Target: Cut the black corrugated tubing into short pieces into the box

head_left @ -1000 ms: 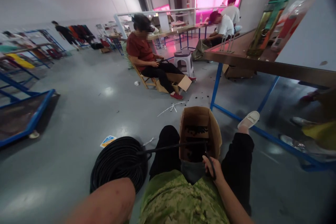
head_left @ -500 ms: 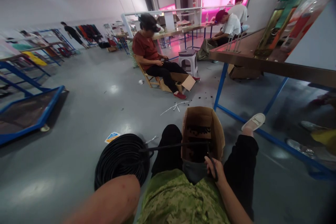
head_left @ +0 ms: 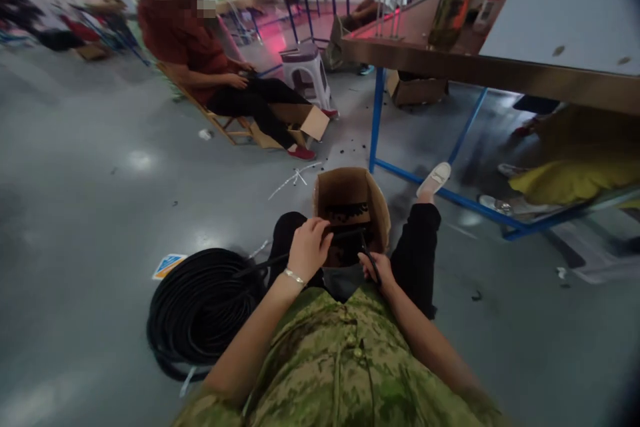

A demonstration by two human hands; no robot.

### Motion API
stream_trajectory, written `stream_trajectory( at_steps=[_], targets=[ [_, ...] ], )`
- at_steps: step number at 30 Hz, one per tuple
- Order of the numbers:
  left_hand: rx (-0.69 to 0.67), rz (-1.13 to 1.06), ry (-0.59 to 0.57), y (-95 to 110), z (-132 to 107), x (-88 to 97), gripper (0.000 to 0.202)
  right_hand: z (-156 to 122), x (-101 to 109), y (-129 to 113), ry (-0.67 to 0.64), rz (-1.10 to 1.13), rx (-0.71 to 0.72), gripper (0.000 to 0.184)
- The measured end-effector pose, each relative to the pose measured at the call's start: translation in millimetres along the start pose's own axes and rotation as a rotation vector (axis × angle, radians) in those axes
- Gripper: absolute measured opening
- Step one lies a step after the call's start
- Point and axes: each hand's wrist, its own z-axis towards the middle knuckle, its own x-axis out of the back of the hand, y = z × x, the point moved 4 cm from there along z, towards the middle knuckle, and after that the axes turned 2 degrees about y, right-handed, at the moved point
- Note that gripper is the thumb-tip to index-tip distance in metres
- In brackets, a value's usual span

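I sit with an open cardboard box (head_left: 376,197) between my legs, dark pieces inside it. My left hand (head_left: 309,248) is closed round a black tube (head_left: 264,263) that runs from a large black coil (head_left: 200,307) on the floor at my left across the box mouth. My right hand (head_left: 376,268) is closed on a dark, thin tool (head_left: 369,257) at the tube's end, right at the near edge of the box.
A brown-topped table (head_left: 450,63) on blue legs stands ahead to the right, bottles on it. A person in a red top sits on a wooden chair (head_left: 225,123) beyond, a cardboard box (head_left: 313,123) at their feet. White stool (head_left: 310,77), scraps on the grey floor.
My left hand has come in from out of sight and closed on the tube by the box. The view has tipped down and nearer to the box. The right hand stays put.
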Motion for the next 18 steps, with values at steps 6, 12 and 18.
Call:
stream_trajectory(
  at_steps=[6, 12, 18],
  targets=[
    [0.000, 0.071, -0.122, 21, -14, -40.2, 0.037, -1, 5, -2, 0.029, -0.205, 0.053, 0.052],
    [0.037, 0.052, -0.079, 16, -10, -59.1, 0.031, -1, 5, -5, 0.037, -0.248, 0.079, 0.054],
    [0.044, 0.063, -0.054, 4, -20, -76.4, 0.025, 1, -4, 3, -0.027, -0.284, -0.008, 0.054]
  ],
)
